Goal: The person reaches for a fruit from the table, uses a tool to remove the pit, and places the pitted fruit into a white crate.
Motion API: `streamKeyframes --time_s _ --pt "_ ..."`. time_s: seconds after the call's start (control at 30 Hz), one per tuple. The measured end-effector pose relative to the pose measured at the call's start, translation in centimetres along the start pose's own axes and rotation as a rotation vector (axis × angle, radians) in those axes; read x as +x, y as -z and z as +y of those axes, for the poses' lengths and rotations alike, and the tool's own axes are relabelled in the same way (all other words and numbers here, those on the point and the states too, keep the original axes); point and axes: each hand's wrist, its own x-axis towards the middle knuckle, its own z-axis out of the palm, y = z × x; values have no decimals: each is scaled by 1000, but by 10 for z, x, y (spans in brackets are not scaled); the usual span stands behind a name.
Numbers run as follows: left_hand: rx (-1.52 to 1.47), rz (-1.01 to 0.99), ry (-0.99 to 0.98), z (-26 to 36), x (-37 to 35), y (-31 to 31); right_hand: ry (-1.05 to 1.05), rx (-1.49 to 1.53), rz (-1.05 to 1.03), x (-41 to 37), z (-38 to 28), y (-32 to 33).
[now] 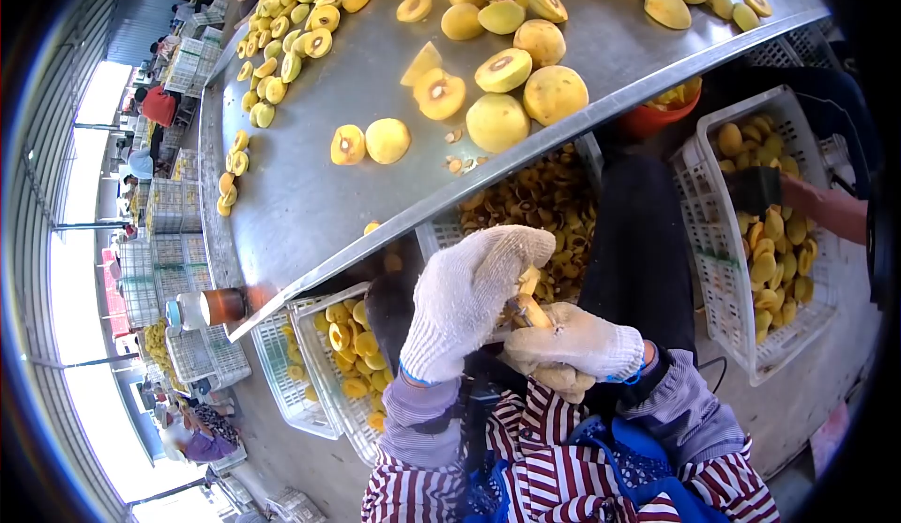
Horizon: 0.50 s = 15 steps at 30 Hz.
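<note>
Much is judged done: the steel desk is strewn with halved fruit, and the crates below are well filled. Some whole fruit is left uncut. One fruit piece is gripped between the closed left hand and right hand, below the desk edge. The daylit hall is lined with crate stacks.

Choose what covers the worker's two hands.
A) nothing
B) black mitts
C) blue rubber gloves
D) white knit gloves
D: the left hand and right hand both wear white knit gloves, with a yellow fruit between them.
</note>
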Motion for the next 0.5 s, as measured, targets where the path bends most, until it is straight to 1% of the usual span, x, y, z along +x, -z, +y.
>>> streamKeyframes --time_s 0.07,0.1,0.2,0.23,0.3,0.33,0.37,0.47,0.5 --pt "-20 -60 12 -4 8 4 20 99 33 1 -1 -4" --pt "-274 -21 109 7 6 -1 32 146 49 0 -3 -6" --pt "-501 136 19 7 -4 -21 145 -2 146 -5 -12 -7" --pt "-567 133 -28 -8 -3 -21 114 24 91 -6 -12 -6" --pt "-310 175 -163 -19 -6 -22 52 79 -13 -9 -10 -2" --pt "-184 198 -228 -22 -8 -22 52 131 -55 -8 -6 0" --pt "60 235 -439 -19 -4 -20 55 180 -99 -7 -1 2" --pt "120 77 -355 -4 2 -9 93 294 -238 0 13 11" --pt "24 41 -274 -4 2 -10 116 329 -276 -2 14 11"
